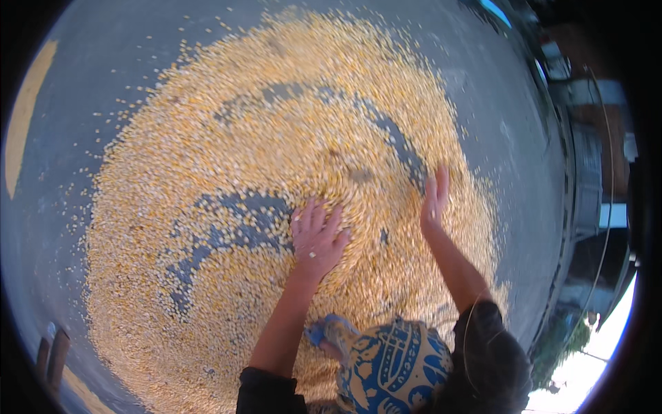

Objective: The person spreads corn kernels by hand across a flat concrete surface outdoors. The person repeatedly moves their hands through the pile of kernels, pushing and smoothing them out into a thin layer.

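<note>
Loose yellow and whitish corn kernels point(232, 139) lie spread in a wide round layer on grey ground. My left hand point(316, 235) rests palm down on the kernels near the middle, fingers spread, with a kernel stuck on its back. To its left, a curved streak of bare grey ground point(248, 220) shows through the corn. My right hand point(435, 199) is held edge-on at the right part of the layer, fingers extended and thumb side unclear, beside another curved bare streak point(403, 150). Neither hand grasps anything.
Patterned blue and tan trousers point(395, 362) and a foot in a blue shoe point(323, 328) are below, on the corn. A yellow strip point(28, 119) lies at the far left. Two brown posts point(57, 362) stand at lower left. Building parts point(587, 176) line the right edge.
</note>
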### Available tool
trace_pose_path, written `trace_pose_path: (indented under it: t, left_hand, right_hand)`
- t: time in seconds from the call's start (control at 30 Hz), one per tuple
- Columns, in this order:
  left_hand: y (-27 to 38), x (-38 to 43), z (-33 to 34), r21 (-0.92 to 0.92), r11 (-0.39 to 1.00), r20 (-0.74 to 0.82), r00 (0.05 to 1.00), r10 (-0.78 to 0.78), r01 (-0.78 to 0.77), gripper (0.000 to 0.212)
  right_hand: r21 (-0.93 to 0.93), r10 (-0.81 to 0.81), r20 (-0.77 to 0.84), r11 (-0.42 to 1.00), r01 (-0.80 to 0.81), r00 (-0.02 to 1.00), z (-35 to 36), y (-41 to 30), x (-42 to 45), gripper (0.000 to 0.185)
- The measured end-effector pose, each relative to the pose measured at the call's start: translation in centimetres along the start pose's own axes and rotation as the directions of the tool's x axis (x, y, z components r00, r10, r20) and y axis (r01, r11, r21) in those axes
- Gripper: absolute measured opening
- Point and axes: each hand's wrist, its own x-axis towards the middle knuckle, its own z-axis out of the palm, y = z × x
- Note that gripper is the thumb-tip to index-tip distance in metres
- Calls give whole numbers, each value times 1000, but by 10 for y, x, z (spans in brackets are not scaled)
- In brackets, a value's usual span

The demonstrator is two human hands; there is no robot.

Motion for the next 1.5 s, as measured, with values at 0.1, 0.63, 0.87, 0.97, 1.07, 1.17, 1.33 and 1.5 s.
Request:
trace_pose_path:
  t: [0.1, 0.63, 0.87, 0.97, 1.07, 1.17, 1.33, 1.5]
  left_hand:
    - [54, -17, 30, -184, 973, 133, 978, 162, -136, 44]
    - [-90, -128, -139, 117, 993, -246, 969, 27, 2, 46]
    - [-138, -234, -230, 261, 965, -2, 1000, -2, 2, 47]
    - [-143, -351, -269, 369, 908, -12, 977, -211, 200, 46]
    - [-128, -457, -289, 380, 825, -61, 902, -428, 417, 47]
    - [-105, -551, -284, 362, 655, -239, 746, -622, 663, 47]
    - [-78, -662, -217, 218, 329, -513, 395, -762, 919, 48]
    - [-65, -714, -175, 30, 28, -685, 41, -727, 999, 51]
  right_hand:
    - [-438, -355, 96, 824, 359, 930, -14, -14, 57, 51]
    - [-102, -479, 749, 598, 795, 457, -20, -50, -118, 55]
    - [203, -447, 894, 336, 920, -34, -55, -11, -133, 57]
    - [249, -392, 913, 311, 917, -115, -66, 1, -114, 56]
    - [194, -355, 931, 291, 937, -83, -66, 4, -85, 55]
    - [115, -354, 935, 299, 947, -2, -47, -9, -58, 54]
    - [155, -482, 873, 429, 890, 80, 61, -51, -27, 53]
    - [501, -676, 700, 233, 834, -231, 272, -141, -81, 51]
